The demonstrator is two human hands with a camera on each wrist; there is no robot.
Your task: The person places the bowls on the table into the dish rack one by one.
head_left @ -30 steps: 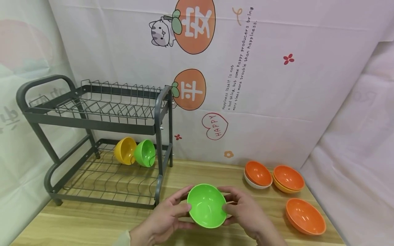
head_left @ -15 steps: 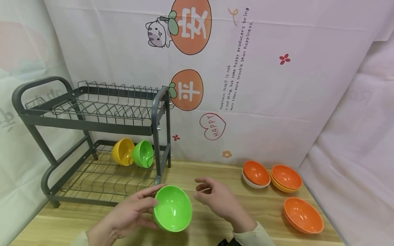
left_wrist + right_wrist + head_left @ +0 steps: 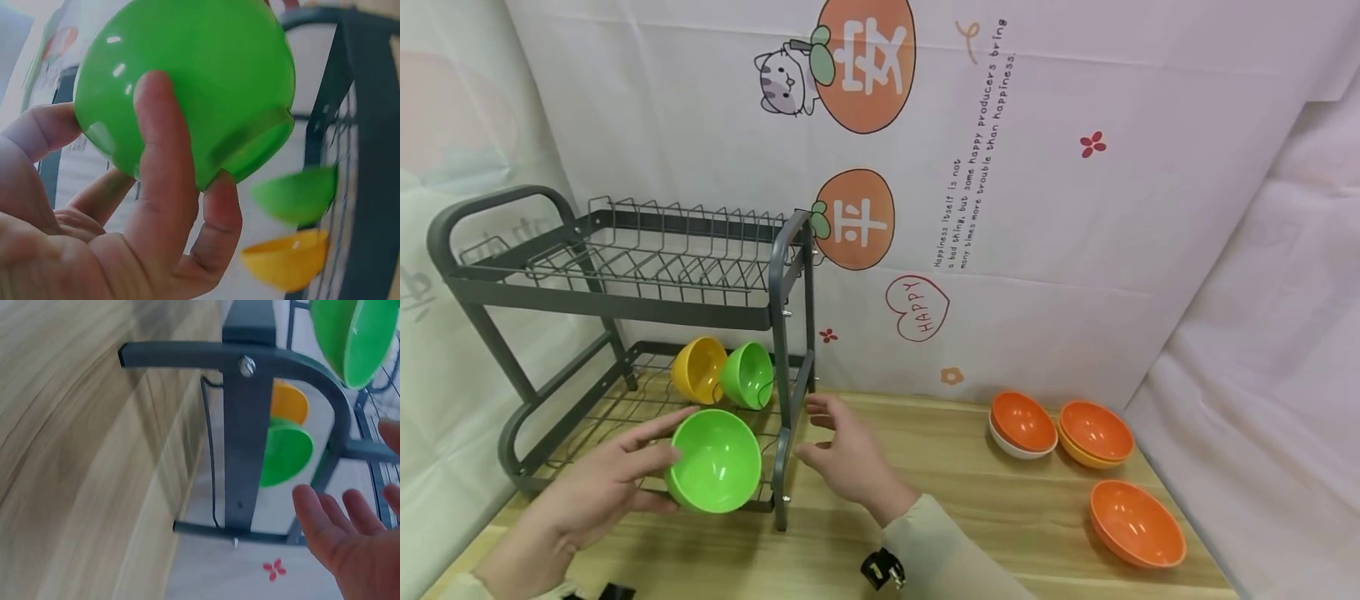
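Note:
My left hand [image 3: 597,485] grips a green bowl [image 3: 717,462] by its left side, thumb at the rim and fingers around the outside. The bowl is tilted with its inside facing the head camera, in front of the dish rack's lower shelf. The left wrist view shows its underside and foot ring, with fingers [image 3: 164,144] against it. Beside the rack's right front post, my right hand [image 3: 853,462] holds nothing, its fingers loosely extended. On the lower shelf a yellow bowl [image 3: 694,371] and another green bowl [image 3: 747,375] stand on edge, side by side.
The dark two-tier dish rack [image 3: 625,308] stands at the left, its wire top tier above the bowls. At right on the wooden table [image 3: 955,500] are an orange bowl in a white one [image 3: 1022,453], an orange bowl in a yellow one [image 3: 1086,458], and a single orange bowl [image 3: 1137,525].
Both hands held the green bowl at first; the right hand then let go. My left hand has carried it leftward to the rack, and the right hand has moved left too.

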